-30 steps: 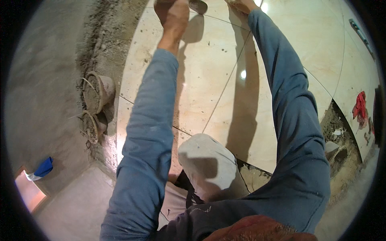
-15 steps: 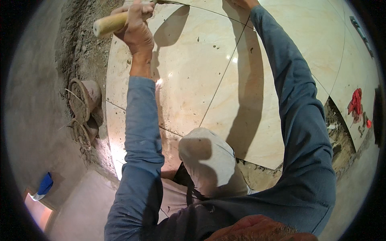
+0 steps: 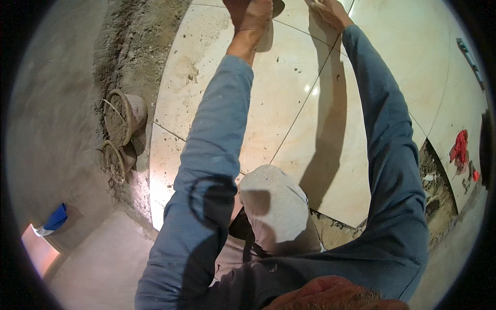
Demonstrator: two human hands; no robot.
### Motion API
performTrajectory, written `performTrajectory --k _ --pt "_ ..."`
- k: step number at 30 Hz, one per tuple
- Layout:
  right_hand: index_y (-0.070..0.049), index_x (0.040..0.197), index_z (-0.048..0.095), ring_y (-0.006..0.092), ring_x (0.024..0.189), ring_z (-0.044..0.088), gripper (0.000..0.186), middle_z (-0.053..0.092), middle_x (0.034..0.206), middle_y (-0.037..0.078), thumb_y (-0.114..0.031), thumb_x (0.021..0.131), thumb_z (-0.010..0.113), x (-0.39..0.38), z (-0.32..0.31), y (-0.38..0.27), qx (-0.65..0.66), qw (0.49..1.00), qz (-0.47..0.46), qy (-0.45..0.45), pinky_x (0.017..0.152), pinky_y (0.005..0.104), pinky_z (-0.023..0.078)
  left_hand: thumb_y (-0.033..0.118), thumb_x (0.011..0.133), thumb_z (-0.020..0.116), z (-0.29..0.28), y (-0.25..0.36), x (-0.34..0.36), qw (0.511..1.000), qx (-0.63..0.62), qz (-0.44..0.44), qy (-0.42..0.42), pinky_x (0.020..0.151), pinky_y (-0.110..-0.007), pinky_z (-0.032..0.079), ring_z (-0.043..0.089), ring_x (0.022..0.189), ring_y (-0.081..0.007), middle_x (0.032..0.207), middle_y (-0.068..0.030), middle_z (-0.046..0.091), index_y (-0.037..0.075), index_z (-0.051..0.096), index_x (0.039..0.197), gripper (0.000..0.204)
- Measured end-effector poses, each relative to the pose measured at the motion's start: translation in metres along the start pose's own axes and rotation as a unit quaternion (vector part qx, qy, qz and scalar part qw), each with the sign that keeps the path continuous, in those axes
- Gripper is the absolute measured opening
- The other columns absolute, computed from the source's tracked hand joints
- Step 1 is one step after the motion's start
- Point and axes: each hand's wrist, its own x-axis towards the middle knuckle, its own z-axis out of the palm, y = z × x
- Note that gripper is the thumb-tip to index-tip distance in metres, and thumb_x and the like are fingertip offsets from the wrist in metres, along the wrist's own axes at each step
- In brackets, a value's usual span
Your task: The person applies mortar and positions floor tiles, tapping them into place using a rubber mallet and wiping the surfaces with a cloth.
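Glossy cream floor tiles (image 3: 289, 103) laid beside raw mortar strip (image 3: 139, 57). Left hand (image 3: 251, 15) at top edge, closed on dark tool (image 3: 277, 6), mostly cropped. Right hand (image 3: 326, 10) on tile joint, grip unclear. Two mortar-crusted buckets (image 3: 121, 116) left.

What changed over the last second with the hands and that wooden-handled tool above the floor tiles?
Half a second ago the left hand had swung out to the left with the wooden handle raised. Now it is back near the top edge over the tile, as a second ago, and the handle is out of sight. The right hand stayed pressed on the tile joint. The two mortar-caked buckets did not move.
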Motion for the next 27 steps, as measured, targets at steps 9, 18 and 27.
performTrajectory --k 9,18,27 --pt "-0.006 0.103 0.055 0.0047 0.059 0.051 0.048 0.053 0.075 -0.001 -0.054 0.099 0.059 -0.165 0.028 -0.079 -0.145 0.985 -0.078 -0.055 0.045 0.0212 0.043 0.01 0.086 0.068 -0.037 0.004 0.016 0.997 -0.011 0.073 0.023 0.053 -0.03 0.044 0.057 0.057 -0.0103 0.064 0.0019 0.057 0.007 0.059 0.075 0.014" --pt "-0.008 0.11 0.06 0.0048 0.043 0.043 0.047 0.049 0.068 -0.004 -0.053 0.098 0.063 -0.187 0.049 -0.082 -0.214 0.958 -0.047 -0.184 0.032 0.0227 0.037 0.01 0.088 0.068 -0.061 -0.008 0.018 0.995 -0.005 0.077 0.058 0.052 -0.029 0.044 0.057 0.055 -0.0114 0.062 0.0007 0.058 0.009 0.057 0.072 0.019" --pt "-0.01 0.11 0.057 0.0078 0.049 0.044 0.045 0.049 0.071 -0.004 -0.053 0.101 0.054 -0.195 0.057 -0.079 -0.228 0.954 -0.114 -0.158 0.039 0.024 0.036 0.01 0.088 0.068 -0.063 -0.014 0.027 0.993 -0.002 0.101 0.059 0.052 -0.029 0.044 0.057 0.055 -0.0116 0.063 0.0003 0.059 0.009 0.057 0.073 0.019"
